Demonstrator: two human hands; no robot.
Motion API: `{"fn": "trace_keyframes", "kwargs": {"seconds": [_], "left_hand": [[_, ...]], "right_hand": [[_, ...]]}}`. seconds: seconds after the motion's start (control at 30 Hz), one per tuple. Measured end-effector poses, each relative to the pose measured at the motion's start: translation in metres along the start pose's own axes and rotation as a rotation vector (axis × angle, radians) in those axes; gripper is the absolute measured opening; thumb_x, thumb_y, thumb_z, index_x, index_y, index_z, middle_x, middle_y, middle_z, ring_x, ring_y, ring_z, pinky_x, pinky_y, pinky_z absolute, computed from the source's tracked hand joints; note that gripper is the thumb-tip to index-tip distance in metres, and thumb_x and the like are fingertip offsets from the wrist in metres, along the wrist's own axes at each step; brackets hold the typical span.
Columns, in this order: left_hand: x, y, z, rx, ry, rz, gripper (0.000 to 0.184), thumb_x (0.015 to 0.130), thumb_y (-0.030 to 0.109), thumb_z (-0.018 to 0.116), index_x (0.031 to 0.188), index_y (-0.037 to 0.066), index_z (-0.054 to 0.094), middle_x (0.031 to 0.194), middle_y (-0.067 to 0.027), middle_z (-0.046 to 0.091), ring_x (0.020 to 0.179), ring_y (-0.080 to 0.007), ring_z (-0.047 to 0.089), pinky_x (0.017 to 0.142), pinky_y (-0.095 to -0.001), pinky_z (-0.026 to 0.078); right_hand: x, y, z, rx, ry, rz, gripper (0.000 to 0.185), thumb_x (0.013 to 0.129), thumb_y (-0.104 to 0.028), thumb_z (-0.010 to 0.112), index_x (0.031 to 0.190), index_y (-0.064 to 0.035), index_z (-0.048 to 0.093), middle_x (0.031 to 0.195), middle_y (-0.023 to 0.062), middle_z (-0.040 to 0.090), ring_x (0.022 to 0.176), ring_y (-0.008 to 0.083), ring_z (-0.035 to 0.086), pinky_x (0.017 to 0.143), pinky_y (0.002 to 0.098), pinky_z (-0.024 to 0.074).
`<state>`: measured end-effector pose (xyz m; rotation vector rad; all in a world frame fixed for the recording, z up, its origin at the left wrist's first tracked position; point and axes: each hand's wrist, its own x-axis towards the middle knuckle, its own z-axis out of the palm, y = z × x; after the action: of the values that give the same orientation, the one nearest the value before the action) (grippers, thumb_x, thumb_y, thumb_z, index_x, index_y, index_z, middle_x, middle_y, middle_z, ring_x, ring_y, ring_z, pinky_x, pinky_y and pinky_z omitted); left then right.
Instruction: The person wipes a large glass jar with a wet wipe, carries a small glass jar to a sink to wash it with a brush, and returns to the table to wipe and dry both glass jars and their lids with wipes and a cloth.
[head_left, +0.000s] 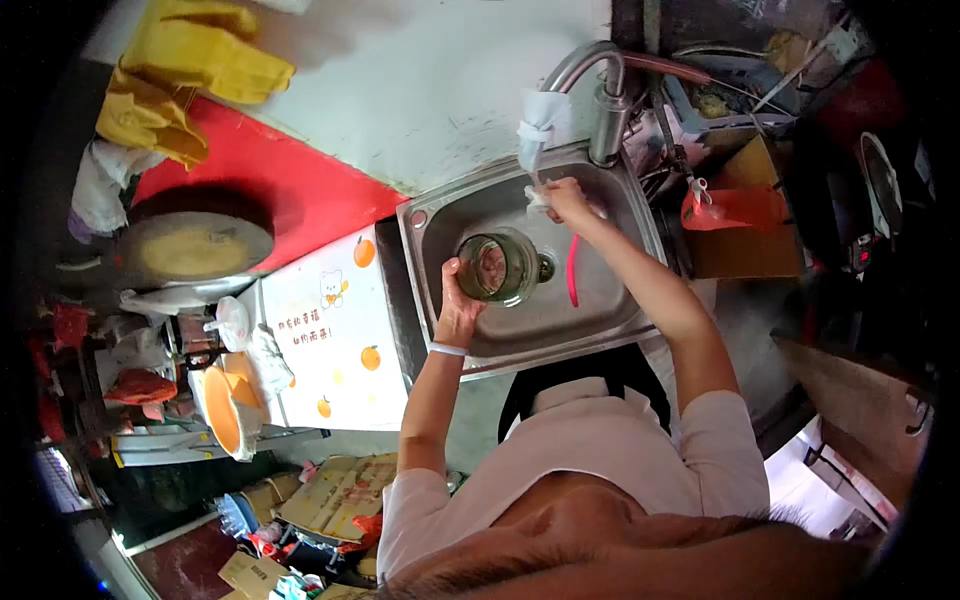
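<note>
My left hand (459, 303) is wrapped round the side of a clear, round glass bowl (518, 285), holding it over the left part of the stainless steel sink (480, 358). Something pinkish shows through the glass; I cannot tell whether it lies inside. My right hand (570, 203) is closed on a white, crumpled cloth or tissue (541, 198), just under the faucet (585, 58). A white wrapping (541, 118) is tied round the faucet's spout. Below my right hand, a thin bright pink strip (573, 272) lies in the sink near the drain (545, 267).
A white cover with orange prints (325, 345) lies left of the sink. Beyond it are a large round lid or pan (195, 247) and an orange container (228, 412). Yellow gloves (200, 60) hang at upper left. A cardboard box (745, 245) stands at right.
</note>
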<state>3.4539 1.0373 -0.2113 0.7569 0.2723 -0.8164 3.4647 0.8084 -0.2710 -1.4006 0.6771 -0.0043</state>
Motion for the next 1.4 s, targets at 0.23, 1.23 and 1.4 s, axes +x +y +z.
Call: {"fn": "trace_keyframes", "kwargs": {"seconds": [0.23,1.23,1.4], "left_hand": [[0.022,-0.003,-0.01,-0.046,-0.02,-0.03,0.055,0.065,0.038,0.057,0.105,0.0,0.051,0.102,-0.0139,0.056,0.092,-0.0285,0.054,0.083,-0.041,0.043],[0.072,-0.001,0.01,-0.088,-0.278,-0.109,0.065,0.062,0.043,0.063,0.113,0.006,0.047,0.116,-0.0164,0.046,0.104,-0.0341,0.046,0.085,-0.0485,0.042],[0.079,-0.008,0.03,-0.117,-0.302,-0.079,0.061,0.061,0.038,0.063,0.11,0.005,0.048,0.111,-0.0156,0.048,0.101,-0.0332,0.047,0.084,-0.0462,0.043]], "right_hand": [[-0.005,-0.008,-0.007,-0.01,-0.211,0.088,0.029,0.077,-0.033,0.059,0.079,-0.0047,0.057,0.057,-0.0001,0.051,0.045,0.0097,0.048,0.037,0.0244,0.0365],[0.0,0.028,-0.066,-0.57,-0.069,-0.401,0.035,0.065,-0.023,0.068,0.092,-0.0023,0.06,0.081,0.0067,0.061,0.075,0.0189,0.057,0.066,0.0325,0.0443],[0.013,0.037,-0.035,-0.304,-0.013,-0.772,0.034,0.066,-0.025,0.067,0.093,-0.0045,0.06,0.084,0.0098,0.061,0.079,0.0199,0.058,0.07,0.0331,0.044]]}}
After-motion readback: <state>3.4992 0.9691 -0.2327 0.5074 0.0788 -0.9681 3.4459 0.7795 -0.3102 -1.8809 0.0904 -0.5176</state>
